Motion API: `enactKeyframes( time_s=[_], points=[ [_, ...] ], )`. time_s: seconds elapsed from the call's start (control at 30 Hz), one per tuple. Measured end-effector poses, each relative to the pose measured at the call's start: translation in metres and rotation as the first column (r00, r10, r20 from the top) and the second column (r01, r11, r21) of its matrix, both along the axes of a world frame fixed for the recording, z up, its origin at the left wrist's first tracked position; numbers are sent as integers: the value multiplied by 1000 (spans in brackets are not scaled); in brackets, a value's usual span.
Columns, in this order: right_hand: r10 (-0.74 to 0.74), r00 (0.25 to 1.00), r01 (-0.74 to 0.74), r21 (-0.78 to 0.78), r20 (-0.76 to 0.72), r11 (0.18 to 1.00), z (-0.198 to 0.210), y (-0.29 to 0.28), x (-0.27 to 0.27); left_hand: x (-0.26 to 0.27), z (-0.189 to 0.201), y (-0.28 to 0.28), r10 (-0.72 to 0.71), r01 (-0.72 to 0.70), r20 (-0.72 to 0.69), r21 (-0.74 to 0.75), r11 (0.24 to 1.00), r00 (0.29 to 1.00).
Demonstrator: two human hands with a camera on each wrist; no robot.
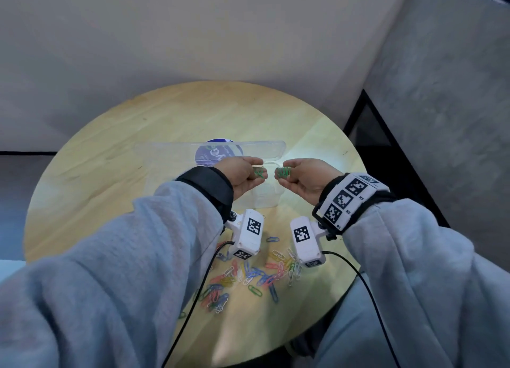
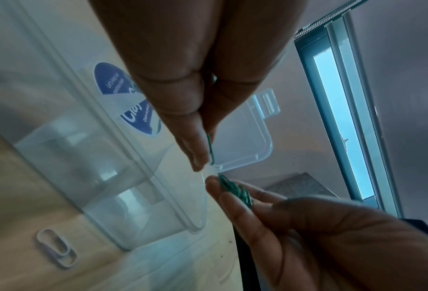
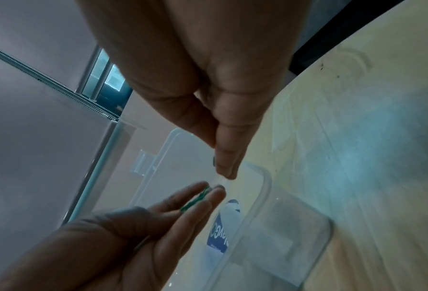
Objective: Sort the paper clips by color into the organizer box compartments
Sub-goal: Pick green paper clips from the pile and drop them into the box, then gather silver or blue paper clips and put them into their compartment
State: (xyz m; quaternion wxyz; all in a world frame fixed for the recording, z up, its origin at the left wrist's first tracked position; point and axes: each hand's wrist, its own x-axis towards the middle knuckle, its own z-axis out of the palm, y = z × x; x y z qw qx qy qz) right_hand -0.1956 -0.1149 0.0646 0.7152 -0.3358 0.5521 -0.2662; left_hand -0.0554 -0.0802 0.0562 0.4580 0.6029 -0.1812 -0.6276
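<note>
While each pinches green paper clips, the left hand (image 1: 244, 174) and right hand (image 1: 305, 178) hover above the organizer box (image 1: 269, 198).

1. The box (image 1: 271, 195) sits on the table (image 1: 116, 136), near its middle.
2. Its lid (image 1: 165, 154) lies open behind it.
3. A sticker (image 1: 209, 154) lies under the lid.
4. Both hands hover over the box, left hand (image 1: 242, 174) beside right hand (image 1: 305, 178), each holding clips.
5. A clip pile (image 1: 248, 276) lies on the table's near side, before the box.
</note>
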Motion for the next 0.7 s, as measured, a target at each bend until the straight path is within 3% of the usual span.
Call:
enactKeyframes(
  time_s=[0.2,0.33,0.4,0.43,0.47,0.5,0.57,0.63,0.7],
  points=[
    [91,996,-92,-88,-20,992,2,8,0,-1,-1,1,-97,102,73,-81,991,993],
    [135,984,-156,-196,-113,968,6,17,-13,2,13,13,-117,123,48,-151,981,992],
    [156,969,-200,-242,-189,949,9,24,-22,1,22,25,-194,217,149,-162,963,970],
    [173,953,-237,-257,-248,937,10,29,-25,0,24,32,-272,317,273,-135,939,923],
    [196,927,-286,-262,-320,922,10,34,-28,-2,24,40,-372,439,431,-65,896,822],
    [227,891,-343,-257,-394,903,8,41,-31,-4,22,47,-471,555,593,48,831,653],
    [305,776,-477,-197,-552,856,2,57,-33,-8,14,61,-588,671,773,306,675,239],
    [392,618,-597,-83,-682,798,-9,72,-34,-12,4,72,-626,646,776,518,561,-79],
    [450,485,-658,26,-750,753,-23,82,-33,-16,-7,80,-639,582,725,644,496,-258]
  ],
)
